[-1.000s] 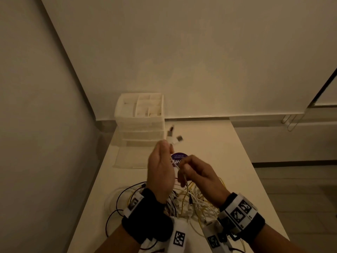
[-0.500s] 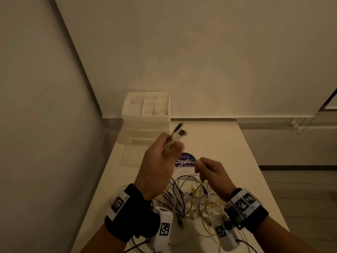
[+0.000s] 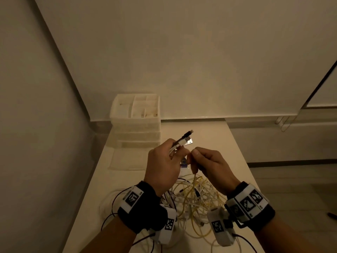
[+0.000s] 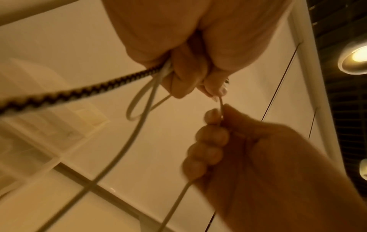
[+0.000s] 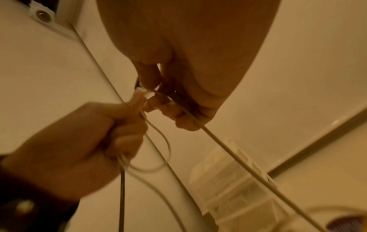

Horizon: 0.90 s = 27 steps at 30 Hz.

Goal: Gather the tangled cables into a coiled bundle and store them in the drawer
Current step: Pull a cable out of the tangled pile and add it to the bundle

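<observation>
A tangle of white, yellow and black cables lies on the table near me. Raised above it, my left hand grips several cable ends: a black braided cable and white ones, whose plugs stick out past the fingers. My right hand sits close beside it and pinches a thin pale cable that runs down to the tangle. The white drawer unit stands at the table's far left, with its lowest drawer pulled out.
A wall runs close along the table's left side and another behind it. A round purple sticker lies on the table behind my hands. Bare tabletop lies between the hands and the drawer unit. Floor shows to the right.
My right hand has risen from the tangle to meet the left, drawing the pale cable up. The left hand keeps its grip on the cable ends.
</observation>
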Tool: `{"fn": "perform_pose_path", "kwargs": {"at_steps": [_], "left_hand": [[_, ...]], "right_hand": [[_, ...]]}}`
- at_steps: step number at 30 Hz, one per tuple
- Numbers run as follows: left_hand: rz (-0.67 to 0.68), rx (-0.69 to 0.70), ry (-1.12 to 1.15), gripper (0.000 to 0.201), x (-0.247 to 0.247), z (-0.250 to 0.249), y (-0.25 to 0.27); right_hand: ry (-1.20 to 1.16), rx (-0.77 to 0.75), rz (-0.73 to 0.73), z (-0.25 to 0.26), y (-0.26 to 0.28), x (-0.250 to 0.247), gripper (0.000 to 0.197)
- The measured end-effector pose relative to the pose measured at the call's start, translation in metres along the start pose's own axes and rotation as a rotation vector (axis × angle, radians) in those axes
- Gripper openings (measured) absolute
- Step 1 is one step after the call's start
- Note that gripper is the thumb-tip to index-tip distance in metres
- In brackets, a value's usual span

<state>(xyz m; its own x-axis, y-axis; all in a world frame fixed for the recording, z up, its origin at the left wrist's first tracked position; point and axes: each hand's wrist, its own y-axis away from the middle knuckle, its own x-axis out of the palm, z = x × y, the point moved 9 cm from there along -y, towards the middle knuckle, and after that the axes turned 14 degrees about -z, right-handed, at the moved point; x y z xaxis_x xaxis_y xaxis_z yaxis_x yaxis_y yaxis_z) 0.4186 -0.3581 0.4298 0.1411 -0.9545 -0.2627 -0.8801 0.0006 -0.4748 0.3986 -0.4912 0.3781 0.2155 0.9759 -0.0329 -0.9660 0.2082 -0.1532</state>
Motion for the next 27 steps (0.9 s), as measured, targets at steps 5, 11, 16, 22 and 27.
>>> {"fn": "perform_pose_path", "kwargs": {"at_steps": [5,11,16,22,27], "left_hand": [[-0.256,0.013,0.127,0.03,-0.04,-0.01,-0.03],[-0.52,-0.068,0.192,0.013,-0.098,0.02,-0.048],[-0.567,0.036,0.059,0.008,-0.122,0.011,-0.048],[0.131,0.034,-0.085,0.015,-0.009,0.011,-0.011],[0.129,0.042,-0.213,0.024,0.014,0.035,-0.012]], "right_hand": [[0.067,0.081,0.048,-0.055,0.017,0.014,0.034],[0.385,0.007,0.012,-0.094,0.007,0.01,0.032],[0.403,0.035,-0.018,-0.092,-0.006,-0.001,0.035],[0.24,-0.062,0.073,-0.029,-0.017,0.026,0.029],[0.106,-0.001,0.082,-0.017,-0.025,0.019,0.031]]}}
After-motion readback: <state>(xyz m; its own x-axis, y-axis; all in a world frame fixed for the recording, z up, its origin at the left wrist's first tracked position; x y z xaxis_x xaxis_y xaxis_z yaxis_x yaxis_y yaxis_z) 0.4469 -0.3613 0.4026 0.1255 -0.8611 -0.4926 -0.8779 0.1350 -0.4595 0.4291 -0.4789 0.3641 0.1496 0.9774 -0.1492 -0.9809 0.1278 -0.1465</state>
